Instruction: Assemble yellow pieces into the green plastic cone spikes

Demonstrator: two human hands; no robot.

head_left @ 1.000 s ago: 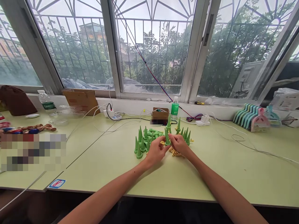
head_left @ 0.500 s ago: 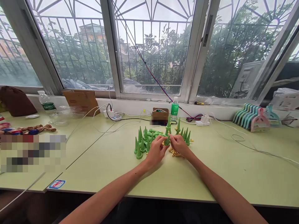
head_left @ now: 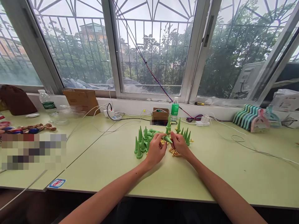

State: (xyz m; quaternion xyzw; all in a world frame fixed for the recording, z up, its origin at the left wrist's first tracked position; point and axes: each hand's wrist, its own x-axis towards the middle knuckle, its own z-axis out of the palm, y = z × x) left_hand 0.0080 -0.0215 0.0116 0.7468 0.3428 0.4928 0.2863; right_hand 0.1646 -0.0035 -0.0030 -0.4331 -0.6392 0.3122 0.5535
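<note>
My left hand (head_left: pixel 157 148) is closed on a green cone (head_left: pixel 167 138) at its wider end. The cone lies tilted, with its point towards the lower right. My right hand (head_left: pixel 179 145) is closed in a pinch right beside the point; what its fingers hold, if anything, is hidden. Several green cones with round bases (head_left: pixel 139 152) stand upright to the left of my hands, and more green cones (head_left: pixel 187 138) stand behind the right one. Small yellow pegs (head_left: pixel 174 152) lie heaped under my right hand, and others show between the hands.
At the back stand a green-labelled bottle (head_left: pixel 174 108), a small brown box (head_left: pixel 160 115) and a power strip (head_left: pixel 202 123). Pastel plastic scoop-like pieces (head_left: pixel 253 118) are lined up at right. White cables (head_left: pixel 247 144) cross the table. Wooden toys (head_left: pixel 35 129) lie at left.
The green cone has turned from pointing up to lying tilted, its point towards the lower right. Both hands have stayed almost in place, with the fingers shifted slightly.
</note>
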